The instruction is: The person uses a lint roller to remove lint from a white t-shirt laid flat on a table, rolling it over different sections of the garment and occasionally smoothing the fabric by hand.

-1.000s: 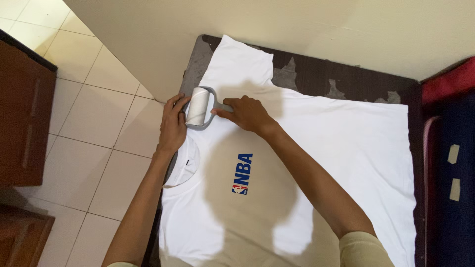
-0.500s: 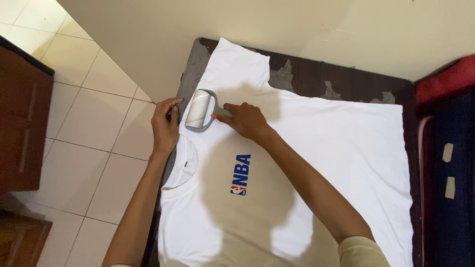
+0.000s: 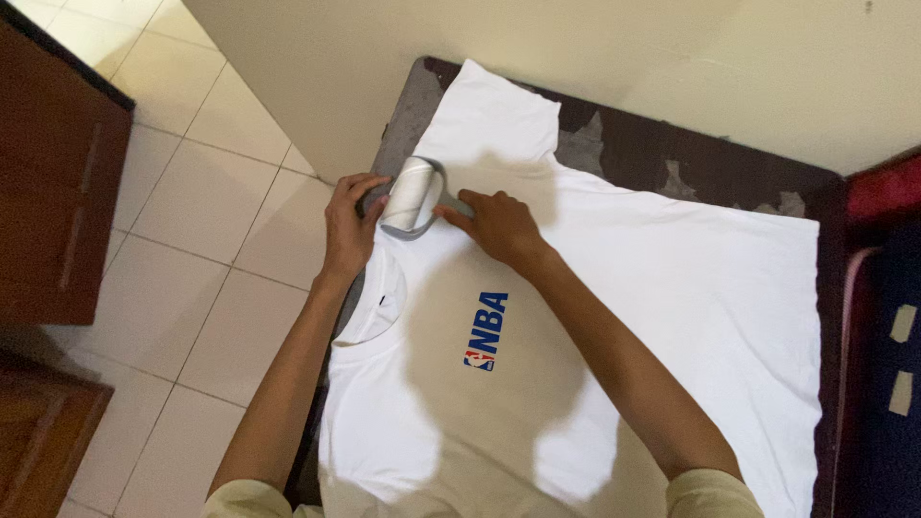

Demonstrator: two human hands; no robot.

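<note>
- While the white T-shirt (image 3: 614, 317) lies flat and face up on the dark tabletop (image 3: 672, 158), a lint roller (image 3: 411, 197) rests on its shoulder area, at the far left of the cloth and close to the collar (image 3: 376, 309).
- The right hand (image 3: 499, 225) grips the grey handle of the roller; its fingers (image 3: 459, 213) are curled around the handle, so they are closed on it, not loose.
- The left hand (image 3: 350, 225) sits at the left edge of the tabletop, beside the roller. Its fingers (image 3: 369, 184) are bent and touch the left end of the roller frame; whether they also pinch the cloth under it, I cannot tell.
- To my judgement, good rolling here needs even, light pressure, so that the sticky drum turns and does not drag the fabric into folds.
- It seems wise that the left hand keeps the shoulder cloth tight, because this part lies near the edge and could slide off.
- Short straight passes, each one overlapping the last, would probably cover the area best.
- The shirt's blue and red chest print (image 3: 487, 331) is near the person, well apart from the roller.
- A tiled floor (image 3: 192, 211) shows at the left, and a cream wall (image 3: 672, 58) at the far side.
</note>
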